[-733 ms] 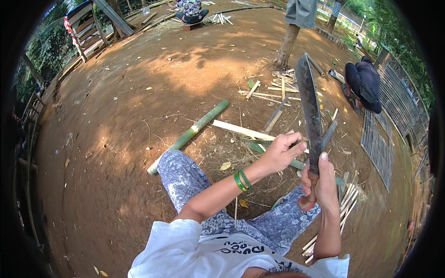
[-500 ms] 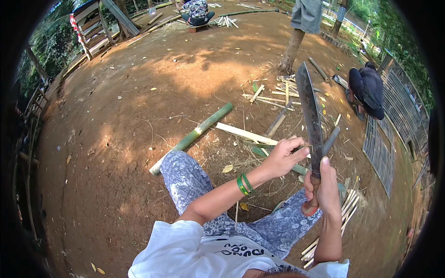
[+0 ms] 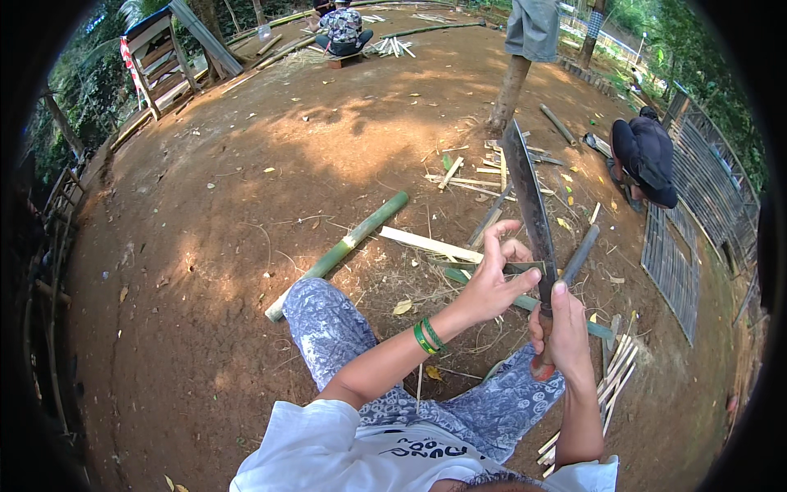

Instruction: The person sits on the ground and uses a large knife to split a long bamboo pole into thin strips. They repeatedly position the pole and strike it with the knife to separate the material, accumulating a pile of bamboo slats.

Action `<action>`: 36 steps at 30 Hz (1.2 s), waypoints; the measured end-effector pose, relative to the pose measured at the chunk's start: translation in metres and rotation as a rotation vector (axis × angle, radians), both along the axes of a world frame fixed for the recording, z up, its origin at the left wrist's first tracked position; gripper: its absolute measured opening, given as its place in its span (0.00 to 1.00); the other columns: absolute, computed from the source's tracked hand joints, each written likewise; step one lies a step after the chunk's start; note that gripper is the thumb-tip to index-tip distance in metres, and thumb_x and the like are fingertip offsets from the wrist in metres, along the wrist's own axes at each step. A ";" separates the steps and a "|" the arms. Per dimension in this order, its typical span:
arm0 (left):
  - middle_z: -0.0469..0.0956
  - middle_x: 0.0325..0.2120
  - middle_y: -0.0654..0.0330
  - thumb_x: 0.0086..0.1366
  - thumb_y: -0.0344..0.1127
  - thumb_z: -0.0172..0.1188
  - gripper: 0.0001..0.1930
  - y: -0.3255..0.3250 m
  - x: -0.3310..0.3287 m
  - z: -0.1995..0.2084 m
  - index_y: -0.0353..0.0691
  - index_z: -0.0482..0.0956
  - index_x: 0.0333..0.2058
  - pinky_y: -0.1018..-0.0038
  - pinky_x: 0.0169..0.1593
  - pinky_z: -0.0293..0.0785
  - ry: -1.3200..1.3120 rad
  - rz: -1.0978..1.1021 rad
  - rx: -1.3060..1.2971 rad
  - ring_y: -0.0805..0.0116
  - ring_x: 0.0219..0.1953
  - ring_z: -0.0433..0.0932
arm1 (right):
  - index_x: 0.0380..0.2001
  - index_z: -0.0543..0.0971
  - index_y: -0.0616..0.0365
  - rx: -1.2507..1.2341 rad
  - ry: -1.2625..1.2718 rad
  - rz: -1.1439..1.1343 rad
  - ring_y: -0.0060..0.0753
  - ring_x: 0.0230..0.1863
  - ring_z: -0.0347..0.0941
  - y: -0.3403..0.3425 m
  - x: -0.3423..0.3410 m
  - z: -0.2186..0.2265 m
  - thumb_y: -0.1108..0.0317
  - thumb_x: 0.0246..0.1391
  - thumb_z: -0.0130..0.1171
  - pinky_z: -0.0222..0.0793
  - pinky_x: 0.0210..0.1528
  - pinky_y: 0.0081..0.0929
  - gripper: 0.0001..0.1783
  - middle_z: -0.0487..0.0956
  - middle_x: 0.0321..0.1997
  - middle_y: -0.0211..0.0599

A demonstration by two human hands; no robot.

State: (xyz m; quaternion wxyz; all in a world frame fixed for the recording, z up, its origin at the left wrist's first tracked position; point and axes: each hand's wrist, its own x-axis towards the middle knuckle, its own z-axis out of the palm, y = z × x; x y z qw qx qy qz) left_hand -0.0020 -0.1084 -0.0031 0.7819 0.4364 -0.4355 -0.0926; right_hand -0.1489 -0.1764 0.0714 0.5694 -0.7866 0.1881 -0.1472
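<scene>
My right hand [image 3: 567,330] is wrapped round the wooden handle of a machete [image 3: 531,197], whose long dark blade points up and away from me. Between the thumb and fingers of my left hand [image 3: 494,279] is a thin dark green bamboo strip [image 3: 521,267], its right end against the lower part of the blade. On the ground beyond my hands lies a pale split bamboo piece [image 3: 426,243]. A green bamboo pole [image 3: 348,246] rests by my left knee. Part of another green bamboo length [image 3: 597,330] shows beneath my hands; the rest is hidden.
Pale bamboo strips [image 3: 616,385] lie in a bundle at my right, and more split pieces [image 3: 471,182] are scattered ahead near a post [image 3: 510,90]. A person [image 3: 645,156] crouches at the right beside bamboo slat panels [image 3: 668,262]. Another person [image 3: 343,31] squats far ahead.
The machete blade has tilted a little to the left. My left hand has turned, its fingers more raised, and the bamboo strip now shows lengthwise, reaching the blade.
</scene>
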 end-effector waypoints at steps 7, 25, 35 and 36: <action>0.76 0.42 0.55 0.53 0.37 0.75 0.31 0.037 -0.012 0.035 0.39 0.77 0.56 0.69 0.44 0.74 -0.648 0.544 0.019 0.62 0.42 0.74 | 0.30 0.71 0.60 0.046 -0.032 -0.014 0.19 0.12 0.63 0.000 -0.003 -0.006 0.45 0.73 0.31 0.58 0.15 0.21 0.31 0.68 0.13 0.27; 0.78 0.37 0.55 0.51 0.24 0.73 0.12 0.063 -0.019 0.031 0.35 0.86 0.36 0.75 0.34 0.79 -0.523 0.637 0.095 0.66 0.33 0.81 | 0.53 0.73 0.64 0.035 -0.082 0.067 0.19 0.12 0.63 0.025 0.006 -0.009 0.51 0.74 0.34 0.60 0.16 0.21 0.28 0.67 0.13 0.27; 0.80 0.30 0.53 0.51 0.23 0.73 0.18 0.070 -0.029 0.032 0.31 0.82 0.42 0.73 0.35 0.78 -0.424 0.555 0.121 0.66 0.31 0.82 | 0.61 0.70 0.62 0.048 -0.063 0.130 0.19 0.13 0.64 0.031 0.001 -0.015 0.52 0.73 0.34 0.60 0.17 0.24 0.28 0.67 0.13 0.28; 0.80 0.30 0.54 0.50 0.23 0.74 0.17 0.072 -0.030 0.029 0.32 0.82 0.41 0.73 0.33 0.77 -0.408 0.551 0.135 0.66 0.31 0.82 | 0.57 0.71 0.62 0.087 -0.067 0.165 0.18 0.12 0.63 0.032 -0.001 -0.020 0.50 0.73 0.33 0.59 0.14 0.21 0.28 0.68 0.14 0.27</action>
